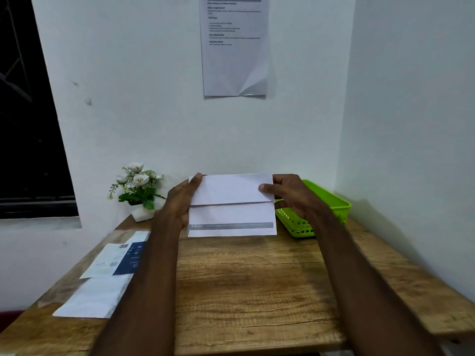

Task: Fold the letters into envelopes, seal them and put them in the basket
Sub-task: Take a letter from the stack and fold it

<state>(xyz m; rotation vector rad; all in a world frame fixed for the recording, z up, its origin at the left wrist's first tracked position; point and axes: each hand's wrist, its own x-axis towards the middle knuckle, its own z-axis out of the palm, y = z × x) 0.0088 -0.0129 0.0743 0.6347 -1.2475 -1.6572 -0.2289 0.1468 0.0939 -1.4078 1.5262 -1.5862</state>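
Observation:
I hold a white envelope (232,209) upright above the far middle of the wooden table (246,281), its flap folded down over the back. My left hand (181,201) grips its left edge, thumb on the upper corner. My right hand (290,195) pinches the upper right corner, thumb pressed on the flap. A grey printed strip runs along the envelope's lower part. Behind my right hand, at the table's far right, stands the green plastic basket (331,204). Loose letters and envelopes (108,276) lie flat on the left side of the table.
A small white pot with artificial white flowers (138,191) stands at the table's far left against the wall. A printed sheet (235,44) is stuck to the wall above. Walls close the table off at the back and right; a dark window (25,124) is on the left.

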